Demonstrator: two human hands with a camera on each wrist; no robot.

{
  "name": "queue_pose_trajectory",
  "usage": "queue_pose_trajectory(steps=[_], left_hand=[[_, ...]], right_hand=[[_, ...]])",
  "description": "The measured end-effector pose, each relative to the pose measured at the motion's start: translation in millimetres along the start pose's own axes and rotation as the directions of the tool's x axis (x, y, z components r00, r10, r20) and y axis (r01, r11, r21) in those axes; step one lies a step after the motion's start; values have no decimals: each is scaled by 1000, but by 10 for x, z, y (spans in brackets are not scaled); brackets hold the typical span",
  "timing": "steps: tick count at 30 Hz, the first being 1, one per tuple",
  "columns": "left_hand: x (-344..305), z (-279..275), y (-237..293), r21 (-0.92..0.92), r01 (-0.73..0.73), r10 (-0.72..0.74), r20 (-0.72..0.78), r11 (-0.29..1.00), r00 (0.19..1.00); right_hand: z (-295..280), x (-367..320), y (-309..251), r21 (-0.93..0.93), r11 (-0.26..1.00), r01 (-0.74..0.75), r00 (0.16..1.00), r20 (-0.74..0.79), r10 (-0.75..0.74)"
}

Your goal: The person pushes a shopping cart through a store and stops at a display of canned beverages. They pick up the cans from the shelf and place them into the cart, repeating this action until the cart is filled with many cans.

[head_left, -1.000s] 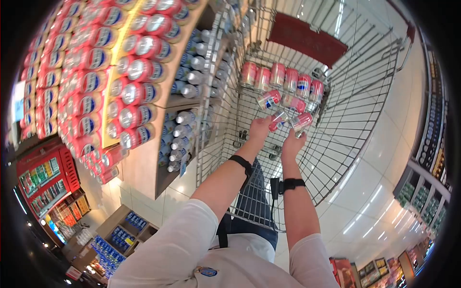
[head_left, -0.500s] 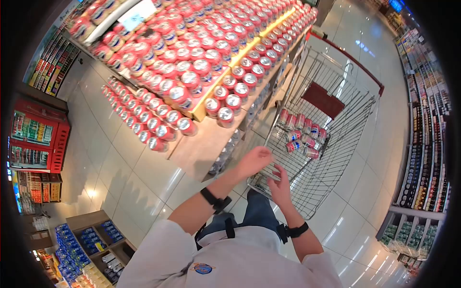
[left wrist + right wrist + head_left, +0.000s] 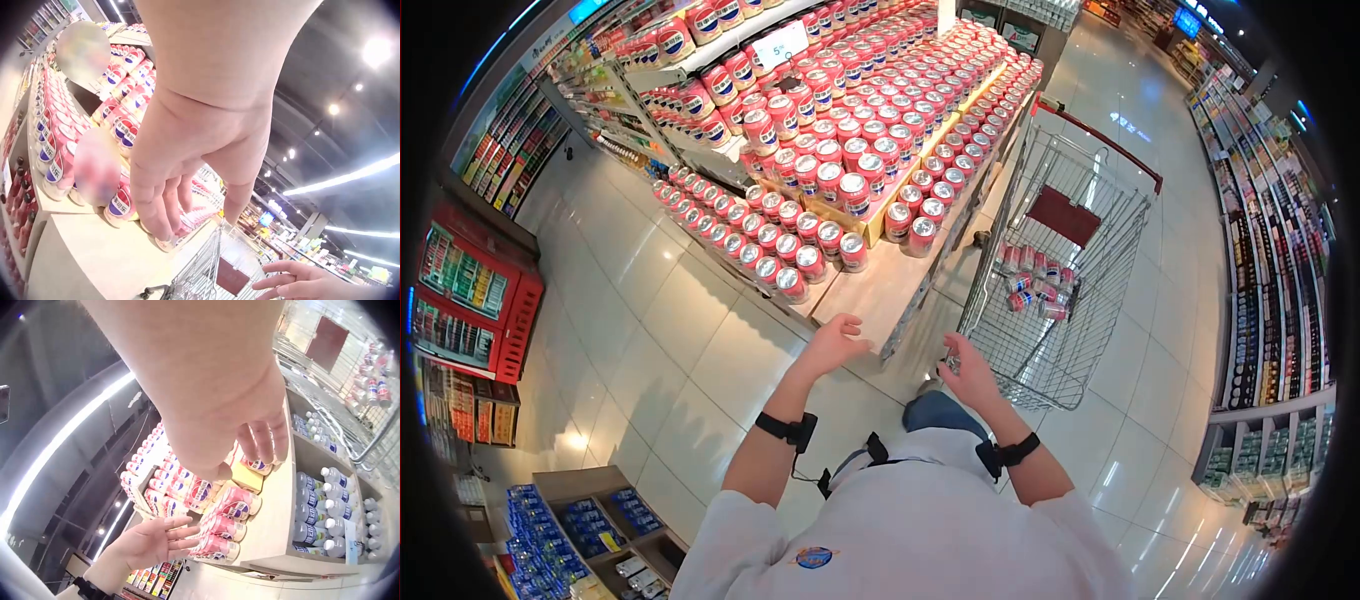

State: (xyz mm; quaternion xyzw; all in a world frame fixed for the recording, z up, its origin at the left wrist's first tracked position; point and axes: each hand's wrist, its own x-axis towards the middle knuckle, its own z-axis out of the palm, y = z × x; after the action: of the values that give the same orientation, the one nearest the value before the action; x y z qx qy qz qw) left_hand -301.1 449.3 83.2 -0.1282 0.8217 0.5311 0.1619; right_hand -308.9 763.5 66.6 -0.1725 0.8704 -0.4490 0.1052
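Both hands are empty in the air at the near corner of a wooden display stand point(image 3: 870, 300) stacked with pink-and-white cans point(image 3: 853, 190). My left hand point(image 3: 832, 346) hovers over the stand's bare near corner, fingers loosely bent. In the left wrist view that hand point(image 3: 203, 144) hangs with fingers downward in front of the cans. My right hand point(image 3: 968, 370) is between the stand and the shopping cart point(image 3: 1050, 345), fingers relaxed; the right wrist view shows it point(image 3: 219, 425) from behind. Several cans point(image 3: 1040, 283) lie and stand inside the cart.
Water bottles point(image 3: 337, 509) fill shelves in the stand's side. A red drinks cooler point(image 3: 475, 290) stands at the far left, with blue packs point(image 3: 540, 530) on a low rack below. Long shelving point(image 3: 1260, 270) runs along the right. A price sign point(image 3: 782, 45) stands above the cans.
Both hands have left the cans in the cart and moved left, toward the stand's corner. The cans held at the cart are let go. The head view has swung toward the display.
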Motion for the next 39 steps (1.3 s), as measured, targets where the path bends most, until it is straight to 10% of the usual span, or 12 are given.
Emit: queue_pose_trajectory(steps=[14, 21, 32, 39], left_hand=[[524, -756, 177, 469, -5, -29, 65, 883, 997], [699, -930, 358, 359, 84, -92, 4, 930, 996], [1204, -1584, 376, 72, 152, -162, 166, 986, 973], [1742, -2090, 206, 458, -43, 0, 93, 888, 996]], right_hand=[[618, 2298, -553, -98, 950, 297, 955, 30, -295], [1151, 2954, -654, -274, 811, 517, 838, -31, -545], [1488, 3089, -538, -433, 870, 235, 965, -5, -263], [1650, 3156, -735, -487, 874, -3, 1000, 13, 11]])
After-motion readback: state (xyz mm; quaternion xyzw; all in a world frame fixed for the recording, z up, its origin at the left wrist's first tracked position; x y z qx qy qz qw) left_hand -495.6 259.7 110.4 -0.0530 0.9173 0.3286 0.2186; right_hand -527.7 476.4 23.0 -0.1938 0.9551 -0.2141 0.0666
